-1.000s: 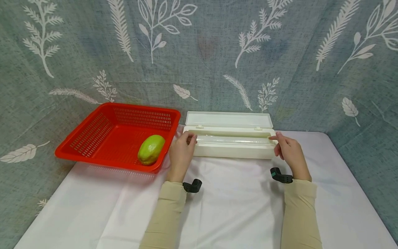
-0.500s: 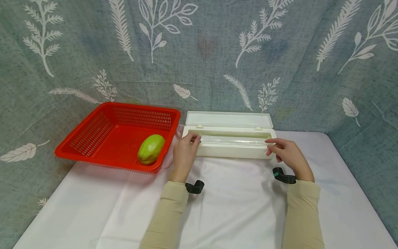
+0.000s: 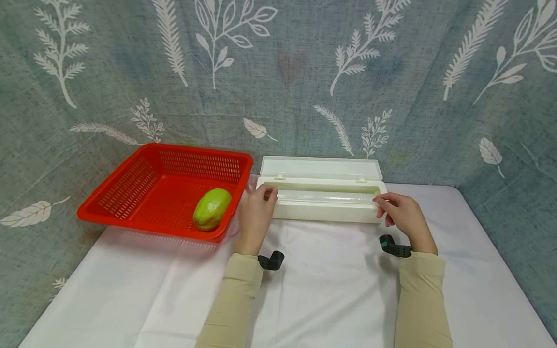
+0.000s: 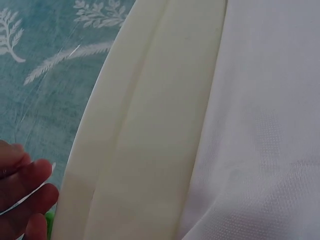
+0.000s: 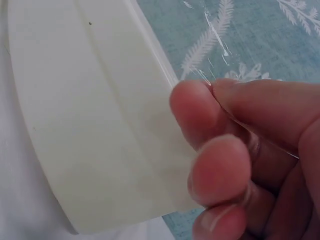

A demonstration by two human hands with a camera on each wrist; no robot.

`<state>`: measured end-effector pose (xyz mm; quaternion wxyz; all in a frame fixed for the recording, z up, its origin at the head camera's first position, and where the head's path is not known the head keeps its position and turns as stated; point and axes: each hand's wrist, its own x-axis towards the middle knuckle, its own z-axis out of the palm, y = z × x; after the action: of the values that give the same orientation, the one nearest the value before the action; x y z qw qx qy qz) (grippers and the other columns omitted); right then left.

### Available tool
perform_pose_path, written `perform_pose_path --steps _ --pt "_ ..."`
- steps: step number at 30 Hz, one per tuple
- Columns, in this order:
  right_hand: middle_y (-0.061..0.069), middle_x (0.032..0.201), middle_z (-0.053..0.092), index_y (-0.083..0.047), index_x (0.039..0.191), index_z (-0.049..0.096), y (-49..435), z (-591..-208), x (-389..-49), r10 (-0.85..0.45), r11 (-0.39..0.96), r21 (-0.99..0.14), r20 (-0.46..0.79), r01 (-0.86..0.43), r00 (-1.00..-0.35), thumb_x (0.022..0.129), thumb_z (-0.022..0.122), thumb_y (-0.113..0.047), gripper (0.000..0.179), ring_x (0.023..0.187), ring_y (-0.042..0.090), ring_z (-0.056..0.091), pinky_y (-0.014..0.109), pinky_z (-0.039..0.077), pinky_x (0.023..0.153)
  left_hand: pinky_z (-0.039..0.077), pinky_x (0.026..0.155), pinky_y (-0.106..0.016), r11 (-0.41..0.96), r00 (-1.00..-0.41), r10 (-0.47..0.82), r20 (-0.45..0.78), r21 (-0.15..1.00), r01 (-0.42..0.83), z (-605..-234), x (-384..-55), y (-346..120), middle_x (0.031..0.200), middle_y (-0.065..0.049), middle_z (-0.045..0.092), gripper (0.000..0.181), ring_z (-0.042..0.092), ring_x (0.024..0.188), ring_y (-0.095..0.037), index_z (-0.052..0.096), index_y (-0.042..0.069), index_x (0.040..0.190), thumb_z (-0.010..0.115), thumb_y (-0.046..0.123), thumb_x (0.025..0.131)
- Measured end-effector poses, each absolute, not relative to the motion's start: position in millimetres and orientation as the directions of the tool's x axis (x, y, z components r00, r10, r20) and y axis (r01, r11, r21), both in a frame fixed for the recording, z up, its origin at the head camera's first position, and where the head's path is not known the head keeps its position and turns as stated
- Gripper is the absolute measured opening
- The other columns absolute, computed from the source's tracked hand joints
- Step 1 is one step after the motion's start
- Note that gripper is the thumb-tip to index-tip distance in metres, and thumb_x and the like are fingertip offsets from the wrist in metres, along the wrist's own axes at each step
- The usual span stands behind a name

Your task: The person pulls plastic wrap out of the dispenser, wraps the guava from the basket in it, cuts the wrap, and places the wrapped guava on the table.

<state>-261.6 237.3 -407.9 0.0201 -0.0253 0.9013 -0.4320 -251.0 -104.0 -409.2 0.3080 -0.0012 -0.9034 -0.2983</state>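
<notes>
A red basket (image 3: 161, 195) stands at left, a green fruit (image 3: 212, 209) resting inside against its right wall. Just right of it, the left hand (image 3: 254, 217) pinches clear plastic wrap (image 3: 326, 196) between thumb and fingertip. The wrap stretches between the two hands, over an open white box (image 3: 322, 213) on a white tablecloth (image 3: 326, 280). At the box's right end, the right hand (image 3: 405, 215) pinches the wrap, thumb against forefinger.
</notes>
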Motion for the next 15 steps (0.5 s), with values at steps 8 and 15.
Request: perform_pose_path --steps 8,15 --pt "0.007 0.070 0.061 -0.015 0.105 0.064 248.8 -440.1 -280.9 0.016 0.537 -0.840 0.105 -0.080 -0.994 0.085 0.052 -0.048 0.040 0.055 0.021 0.055 0.042 0.042 0.047 0.038 0.056 -0.029 0.776 -0.847 -0.207 0.490 0.609 0.163 -408.5 -249.3 -105.2 0.063 0.009 0.063 0.015 0.050 0.064 -0.017 0.064 0.017 0.092 0.058 0.029 0.086" --pt "0.003 0.075 0.063 -0.029 0.107 0.063 270.7 -500.7 -321.1 0.116 0.556 -0.819 0.243 -0.140 -0.963 0.082 0.048 -0.056 0.039 0.058 0.019 0.058 0.027 0.046 0.047 0.039 0.055 -0.030 0.799 -0.820 -0.210 0.533 0.577 0.170 -407.6 -251.1 -105.6 0.070 0.008 0.065 0.012 0.055 0.064 -0.018 0.061 0.017 0.087 0.055 0.028 0.088"
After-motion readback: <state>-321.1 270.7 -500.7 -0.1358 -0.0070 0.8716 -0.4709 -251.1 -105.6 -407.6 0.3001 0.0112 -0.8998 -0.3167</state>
